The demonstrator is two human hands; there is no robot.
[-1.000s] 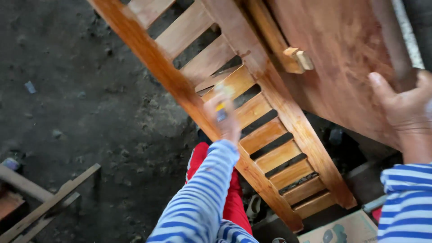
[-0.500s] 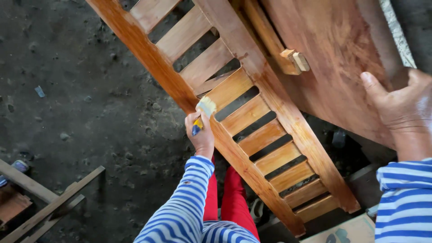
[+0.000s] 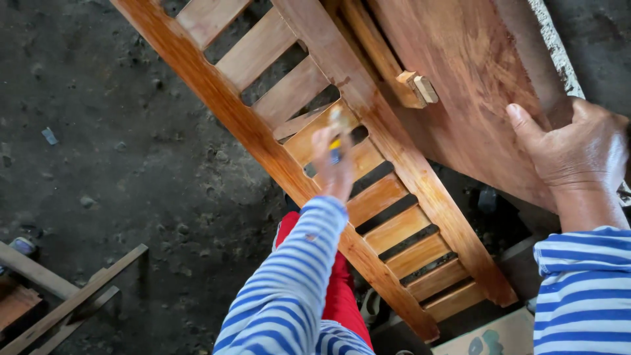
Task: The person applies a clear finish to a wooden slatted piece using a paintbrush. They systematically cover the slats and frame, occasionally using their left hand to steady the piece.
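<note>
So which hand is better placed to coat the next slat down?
Probably the left. The left hand already holds the small brush over the slats of the wooden frame. The right hand grips the edge of the wooden panel, apparently steadying it.

The slatted wooden frame (image 3: 394,217) slants across the view from upper left to lower right — two long rails joined by short flat crosspieces with dark gaps between them. Its wood is orange-brown and glossy along the left rail, paler on several slats. A small paintbrush (image 3: 337,141) with a yellow and blue handle sits against a slat near the middle, blurred. Beside the frame leans a broad reddish-brown wooden panel (image 3: 473,85) — a small wooden block juts from its edge.
</note>
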